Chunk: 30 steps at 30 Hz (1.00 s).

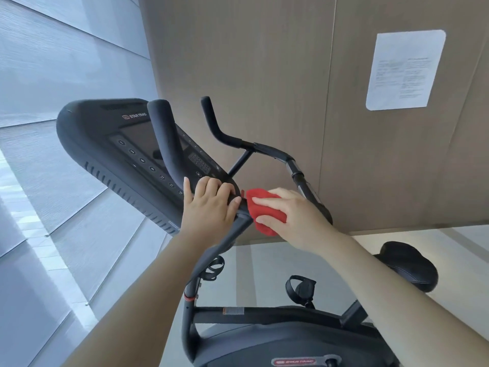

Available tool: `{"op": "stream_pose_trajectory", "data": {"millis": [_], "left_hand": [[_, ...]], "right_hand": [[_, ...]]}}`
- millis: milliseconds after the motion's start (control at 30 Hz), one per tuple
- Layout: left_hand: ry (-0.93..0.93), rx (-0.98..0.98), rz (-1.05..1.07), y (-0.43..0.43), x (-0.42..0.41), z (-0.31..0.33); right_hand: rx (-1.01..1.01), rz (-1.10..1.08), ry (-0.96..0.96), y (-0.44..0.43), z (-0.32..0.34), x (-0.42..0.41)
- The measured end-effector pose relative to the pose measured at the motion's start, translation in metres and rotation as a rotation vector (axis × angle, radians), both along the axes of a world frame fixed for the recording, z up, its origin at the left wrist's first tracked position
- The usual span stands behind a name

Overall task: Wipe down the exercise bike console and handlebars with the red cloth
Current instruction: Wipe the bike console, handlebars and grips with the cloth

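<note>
R hand point(293, 218) presses red cloth point(267, 215) on handlebars point(238, 141), horns pointing up-left.

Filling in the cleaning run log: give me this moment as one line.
stage: wiping | right hand: presses red cloth at handlebar junction | left hand: grips handlebar base below console

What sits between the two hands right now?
In the head view, a short stretch of black handlebar frame separates the left hand from the red cloth under the right hand.
</note>
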<state>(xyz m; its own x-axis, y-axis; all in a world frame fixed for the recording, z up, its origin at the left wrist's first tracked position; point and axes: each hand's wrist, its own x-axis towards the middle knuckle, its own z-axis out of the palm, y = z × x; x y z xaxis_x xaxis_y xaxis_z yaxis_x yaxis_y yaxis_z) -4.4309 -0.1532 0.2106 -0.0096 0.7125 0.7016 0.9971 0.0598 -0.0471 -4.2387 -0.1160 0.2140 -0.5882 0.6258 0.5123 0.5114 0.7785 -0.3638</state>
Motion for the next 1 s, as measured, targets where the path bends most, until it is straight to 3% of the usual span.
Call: {"op": "stream_pose_trajectory", "data": {"millis": [233, 400, 567, 733, 900, 1000], "left_hand": [[0.001, -0.005, -0.019, -0.001, -0.001, 0.0], [-0.01, -0.01, -0.001, -0.001, 0.001, 0.0], [-0.008, -0.012, 0.008, 0.001, 0.0, -0.002], [-0.024, -0.05, 0.015, 0.0, 0.001, 0.0], [-0.037, -0.024, 0.024, 0.0, 0.003, 0.0], [-0.049, -0.028, 0.023, 0.0, 0.004, 0.0]], "right_hand": [[0.044, -0.021, 0.001, -0.006, -0.023, 0.032], [-0.007, 0.0, 0.296, -0.003, -0.005, 0.023], [-0.001, 0.018, 0.01, 0.001, -0.006, 0.007], [-0.056, 0.046, 0.041, 0.008, -0.009, 0.036], [-0.078, 0.068, 0.232, 0.022, 0.01, 0.036], [-0.124, 0.125, 0.189, 0.025, 0.027, 0.012]]}}
